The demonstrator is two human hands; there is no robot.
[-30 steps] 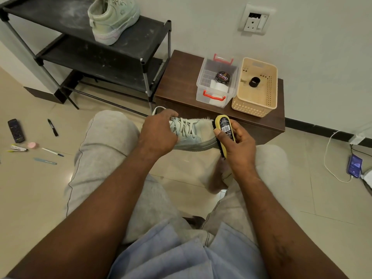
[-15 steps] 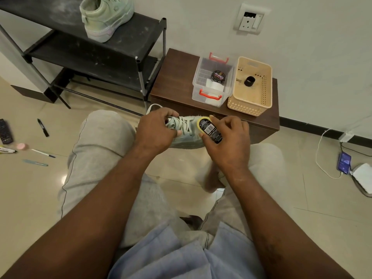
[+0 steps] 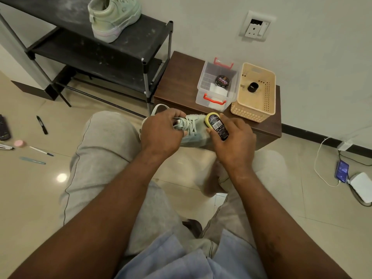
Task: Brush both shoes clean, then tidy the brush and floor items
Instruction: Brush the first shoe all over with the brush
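Both forearms reach forward from the lower edge of the view, over knees in grey trousers, and the hands meet above the floor between the knees. Left hand: back up, fingers curled over the collar and laces of a pale green sneaker, gripping it; heel to the left, toe to the right. Right hand: knuckles up, thumb and fingers wrapped along the sides of a shoe brush with a yellow body and a black barcode label facing up. The brush lies against the forward part of the sneaker's upper, just beside the laces; bristles hidden. On the tiled floor to the left, well apart from the hands: a light blue pen, a white pen, a pink round item, a black marker, a dark remote at the frame edge. To the right on the floor, a phone on a white cable. Beyond the hands, a low brown table against the wall carries a clear plastic box with red handles, a shoe polish tin inside, and touching it on the right a beige basket. Left of the table, a black shoe rack; the second sneaker stands on its top shelf, heel toward the camera.
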